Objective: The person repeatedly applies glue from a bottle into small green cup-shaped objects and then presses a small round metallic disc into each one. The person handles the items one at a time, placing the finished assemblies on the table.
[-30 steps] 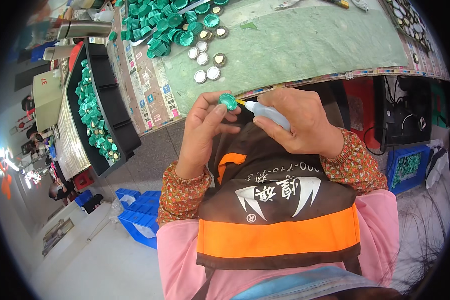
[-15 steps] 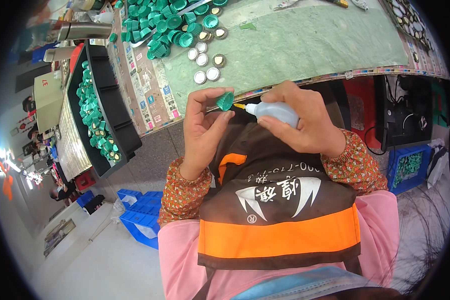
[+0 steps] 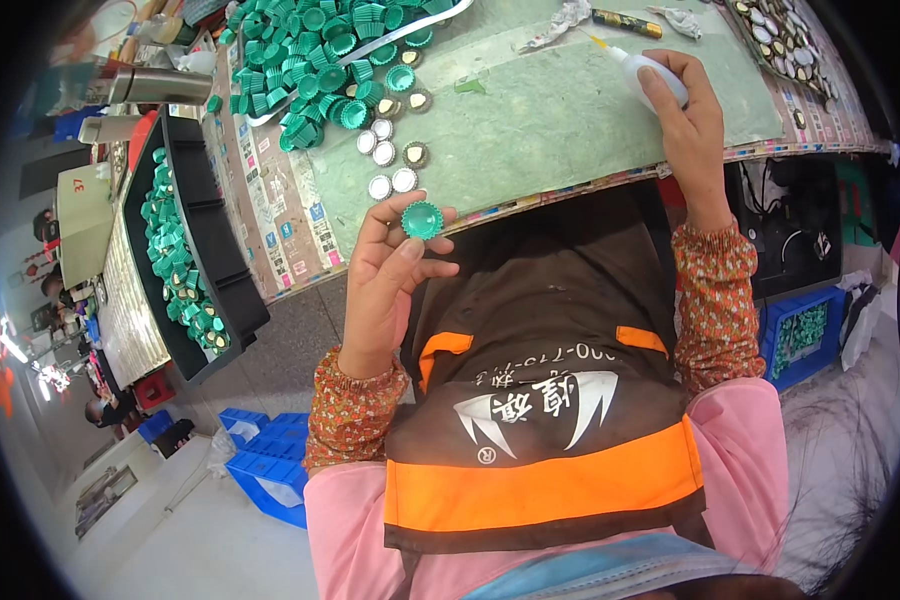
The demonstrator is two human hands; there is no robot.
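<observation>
Between the thumb and fingers of my left hand (image 3: pixel 378 272) is a small green fluted cup (image 3: pixel 422 222), its hollow side facing up. It is just off the table's near edge. My right hand (image 3: pixel 698 125) is wrapped round a white squeeze bottle (image 3: pixel 634 68) with a yellow nozzle, over the right part of the green work surface (image 3: pixel 530 120). The nozzle points toward a crumpled white tissue (image 3: pixel 565 22). Ahead of my left hand lie several white fluted discs (image 3: pixel 384 152) and a few dark fluted pieces (image 3: pixel 415 154) with pale centres.
Many green cups (image 3: pixel 295 50) are heaped at the far left. A black bin (image 3: pixel 210 190) of similar cups stands left of the table. A dark and gold tube (image 3: pixel 626 23) lies near the tissue. At far right is a tray of dark-rimmed pieces (image 3: pixel 785 45); blue crates (image 3: pixel 802 335) stand below.
My right hand has carried the squeeze bottle away from the cup, forward and right over the table. My left hand has shifted slightly left, and the cup is now turned hollow side up.
</observation>
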